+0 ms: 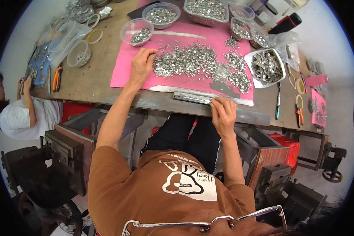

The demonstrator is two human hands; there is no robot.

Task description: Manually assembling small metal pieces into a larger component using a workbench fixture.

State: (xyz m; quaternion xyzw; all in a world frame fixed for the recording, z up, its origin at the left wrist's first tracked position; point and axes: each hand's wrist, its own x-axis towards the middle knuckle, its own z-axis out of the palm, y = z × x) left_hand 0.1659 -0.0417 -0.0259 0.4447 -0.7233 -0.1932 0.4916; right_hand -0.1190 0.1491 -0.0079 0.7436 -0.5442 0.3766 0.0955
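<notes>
Head view looks straight down on you, seated at the counter [106,70] with both forearms reaching forward from an orange shirt. Your left hand [141,65] is stretched well ahead, arm nearly straight, palm down, its fingers curled loosely with the tips touching the near-left edge of the heap of small silvery metal pieces [196,63] spread over the pink mat [126,74]. It clamps nothing that you can see; the fingertips only rest in the pieces. Your right hand [223,114] sits much closer to your body, wrist bent, fingers folded down over the counter's front edge, pinching the end of a long flat metal strip [192,97] that runs leftward from it along the mat's near border (whether a small piece is also under those fingers cannot be told).

Beyond your left hand stand two clear round bowls [137,31] partly filled with the same pieces, and a clear rectangular tub [206,11] further right of them. Beyond and to the right of your right hand lies a white square tray [265,67] of darker metal parts, with orange-handled pliers [299,110] just right of it. Far off to your left another person [17,114] in white sits at the counter's corner.
</notes>
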